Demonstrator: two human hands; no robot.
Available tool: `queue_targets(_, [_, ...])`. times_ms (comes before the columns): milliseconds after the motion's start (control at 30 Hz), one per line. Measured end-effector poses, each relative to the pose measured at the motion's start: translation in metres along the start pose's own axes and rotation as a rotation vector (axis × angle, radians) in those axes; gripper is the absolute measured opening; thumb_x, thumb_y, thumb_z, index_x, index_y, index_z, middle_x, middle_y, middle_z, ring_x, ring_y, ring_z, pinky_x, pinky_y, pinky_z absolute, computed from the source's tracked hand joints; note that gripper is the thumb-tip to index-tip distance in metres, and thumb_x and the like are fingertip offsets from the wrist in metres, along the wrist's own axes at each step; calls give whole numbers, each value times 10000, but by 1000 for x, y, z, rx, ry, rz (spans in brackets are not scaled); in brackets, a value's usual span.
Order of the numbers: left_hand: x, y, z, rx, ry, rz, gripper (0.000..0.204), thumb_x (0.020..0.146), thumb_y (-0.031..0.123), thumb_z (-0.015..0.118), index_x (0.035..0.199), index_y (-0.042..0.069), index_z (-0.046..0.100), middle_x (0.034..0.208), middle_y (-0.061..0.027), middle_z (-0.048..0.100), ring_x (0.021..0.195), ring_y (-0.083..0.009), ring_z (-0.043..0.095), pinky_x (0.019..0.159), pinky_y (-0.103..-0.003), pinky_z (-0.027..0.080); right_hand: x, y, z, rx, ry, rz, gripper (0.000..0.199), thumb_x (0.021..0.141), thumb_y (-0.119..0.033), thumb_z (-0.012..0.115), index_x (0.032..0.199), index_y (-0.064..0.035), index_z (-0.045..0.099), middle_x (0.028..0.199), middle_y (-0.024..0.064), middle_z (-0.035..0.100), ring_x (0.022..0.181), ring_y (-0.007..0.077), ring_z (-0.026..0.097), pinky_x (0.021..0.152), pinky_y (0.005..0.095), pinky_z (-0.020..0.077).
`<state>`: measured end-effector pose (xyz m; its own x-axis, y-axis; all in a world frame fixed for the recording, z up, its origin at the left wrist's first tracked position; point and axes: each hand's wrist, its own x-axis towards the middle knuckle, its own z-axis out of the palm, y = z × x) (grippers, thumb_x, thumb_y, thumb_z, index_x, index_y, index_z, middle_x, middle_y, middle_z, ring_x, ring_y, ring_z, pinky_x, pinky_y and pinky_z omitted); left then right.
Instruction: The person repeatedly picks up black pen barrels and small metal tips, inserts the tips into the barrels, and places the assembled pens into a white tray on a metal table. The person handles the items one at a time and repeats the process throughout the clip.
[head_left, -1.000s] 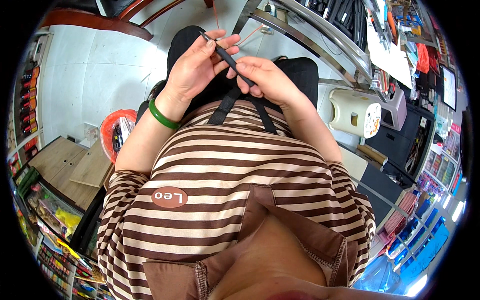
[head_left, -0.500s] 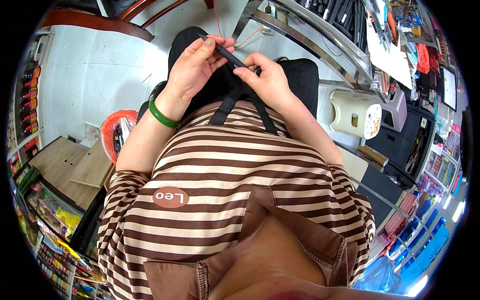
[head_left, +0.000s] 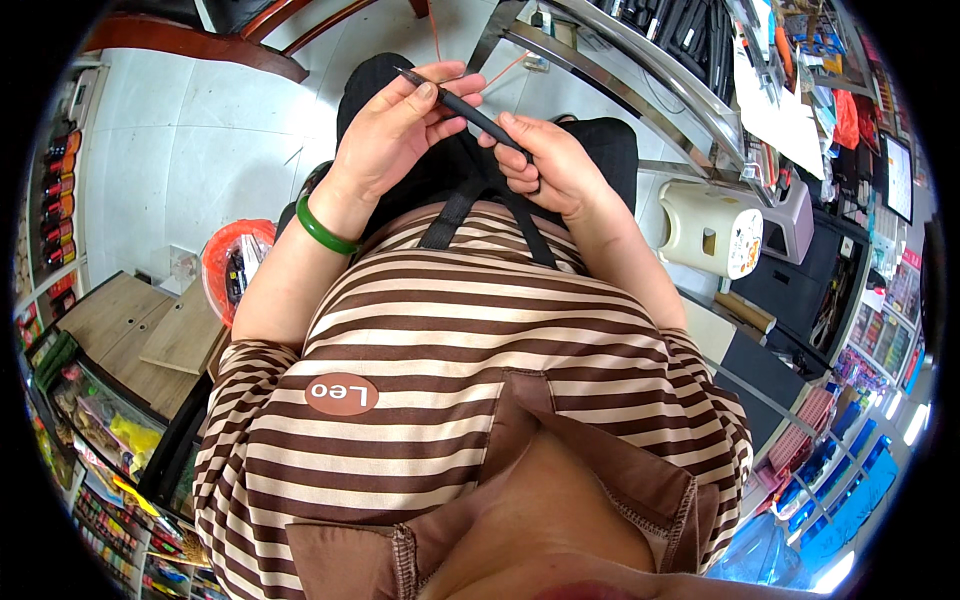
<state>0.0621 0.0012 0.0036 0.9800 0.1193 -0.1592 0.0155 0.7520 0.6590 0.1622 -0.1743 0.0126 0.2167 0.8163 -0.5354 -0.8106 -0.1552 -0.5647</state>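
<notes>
brown striped shirt [head_left: 470, 400], green bangle [head_left: 322, 230].

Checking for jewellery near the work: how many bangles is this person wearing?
1: a green bangle on the left wrist, below the left hand. The right hand's wrist looks bare, though its underside is hidden.

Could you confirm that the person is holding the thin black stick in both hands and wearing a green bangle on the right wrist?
Not quite: the head view shows the green bangle on the left wrist. Both hands, left hand and right hand, do hold the thin black stick.

Matt black rod [head_left: 470, 105]; glossy green bangle [head_left: 325, 232]
</notes>
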Motion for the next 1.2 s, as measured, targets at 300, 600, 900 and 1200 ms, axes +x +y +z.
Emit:
queue_targets(300, [2,-12,-12,43,73,52,256,899,216,486,1079,44,546,1114,-99,569,993,-151,548,860,-268,437,8,7,6,-285,286,-385,169,829,-197,606,880,-42,562,667,-13,515,534,31,404,463,149,320])
queue_targets(600, [2,-12,-11,0,131,63,266,891,230,505,1082,49,543,1112,-92,569,984,-141,548,851,-261,438,5,5,4,-236,259,-240,151,846,-192,577,884,-47,565,690,5,550,561,32,418,472,148,327])
queue_targets(900, [3,-16,-14,-9,149,58,269,870,268,535,1080,100,542,1145,-85,548,1043,-166,527,883,-282,430,8,6,5,-219,296,-324,146,856,-179,558,895,-38,567,710,20,567,557,31,415,465,147,325])
queue_targets(1200, [3,-14,-17,19,139,86,260,869,268,535,1063,95,539,1134,-87,554,1052,-182,526,889,-292,426,5,4,3,-140,171,-189,216,892,-189,484,949,-6,583,699,12,561,542,33,411,446,153,309])
